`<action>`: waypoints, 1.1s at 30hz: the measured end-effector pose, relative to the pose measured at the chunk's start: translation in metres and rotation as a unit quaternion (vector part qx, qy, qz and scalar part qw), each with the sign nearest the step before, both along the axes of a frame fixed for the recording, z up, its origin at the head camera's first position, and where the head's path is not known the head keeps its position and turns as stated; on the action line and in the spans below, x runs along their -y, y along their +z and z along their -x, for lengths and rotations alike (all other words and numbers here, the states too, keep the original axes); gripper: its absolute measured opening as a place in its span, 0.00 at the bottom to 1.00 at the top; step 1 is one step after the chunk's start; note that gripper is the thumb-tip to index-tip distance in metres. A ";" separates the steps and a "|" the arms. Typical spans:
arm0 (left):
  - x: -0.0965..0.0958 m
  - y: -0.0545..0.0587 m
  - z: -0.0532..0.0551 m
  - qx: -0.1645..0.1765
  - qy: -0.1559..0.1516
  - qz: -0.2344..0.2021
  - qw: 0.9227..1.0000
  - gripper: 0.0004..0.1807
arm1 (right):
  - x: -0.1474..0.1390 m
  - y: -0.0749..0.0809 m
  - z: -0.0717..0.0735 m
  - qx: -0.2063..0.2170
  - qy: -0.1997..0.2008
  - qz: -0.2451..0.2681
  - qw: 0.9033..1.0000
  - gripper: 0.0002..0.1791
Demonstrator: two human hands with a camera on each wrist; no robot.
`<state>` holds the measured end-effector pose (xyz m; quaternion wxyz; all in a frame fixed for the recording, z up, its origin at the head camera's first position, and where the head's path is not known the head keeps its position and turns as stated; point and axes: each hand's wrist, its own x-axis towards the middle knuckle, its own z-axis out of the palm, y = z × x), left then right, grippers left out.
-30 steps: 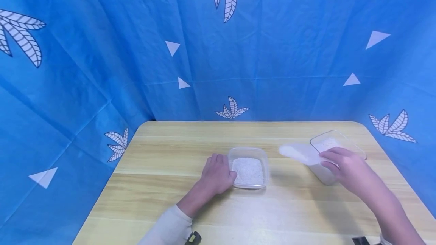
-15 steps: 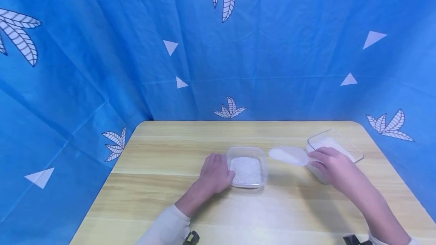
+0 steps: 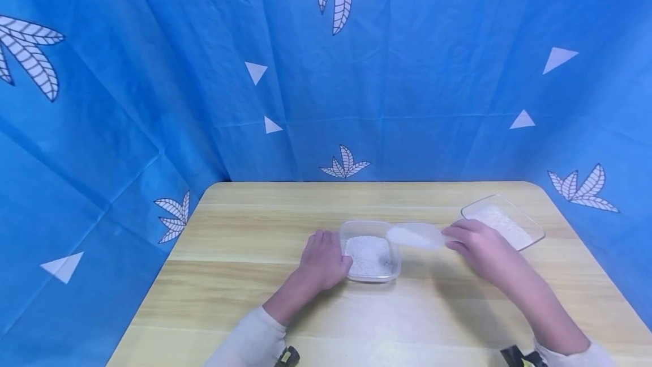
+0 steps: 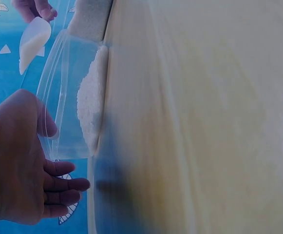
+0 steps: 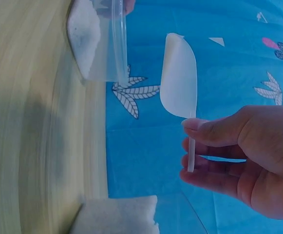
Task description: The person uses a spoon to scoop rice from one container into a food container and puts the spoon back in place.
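Blue leaf-print curtain (image 3: 433,72) behind wooden bench (image 3: 244,231). Left hand (image 3: 325,260), fingers loosely extended, thumb against tub (image 3: 372,280) at mid-bench; tub part-filled with white grains (image 3: 368,254). Loaded scoop (image 3: 434,237) over tub's right rim, pinched by right hand (image 3: 479,245). Transfer partway, I judge: this load untipped, more grains in box (image 3: 522,213) near bench's far right corner.

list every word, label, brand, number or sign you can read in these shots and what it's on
None can be read.
Scoop, clear tub and other clear container: no lettering visible.
Blue cloth: leaf and triangle prints, no writing seen.
Black device at the left wrist and black device at the right wrist: too small to tell.
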<state>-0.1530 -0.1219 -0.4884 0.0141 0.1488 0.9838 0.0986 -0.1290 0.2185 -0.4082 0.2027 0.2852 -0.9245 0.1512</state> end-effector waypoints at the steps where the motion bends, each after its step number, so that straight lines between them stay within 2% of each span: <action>1: 0.000 0.000 0.000 0.001 0.000 0.000 1.000 0.20 | 0.002 0.000 0.000 0.000 0.004 -0.001 1.000 0.13; 9: 0.000 -0.002 0.001 -0.002 0.000 0.000 1.000 0.20 | 0.012 -0.003 0.006 -0.016 0.022 -0.015 1.000 0.13; 19: 0.000 -0.003 0.001 0.001 0.004 -0.010 1.000 0.19 | 0.023 -0.008 0.010 -0.065 0.020 -0.029 0.997 0.14; 27: 0.000 -0.002 0.000 0.004 0.005 -0.013 1.000 0.20 | 0.031 -0.007 0.012 -0.040 -0.005 -0.054 0.998 0.14; 33: 0.000 0.000 0.000 0.003 0.005 -0.017 1.000 0.19 | 0.038 -0.008 0.016 -0.074 0.005 -0.078 0.994 0.15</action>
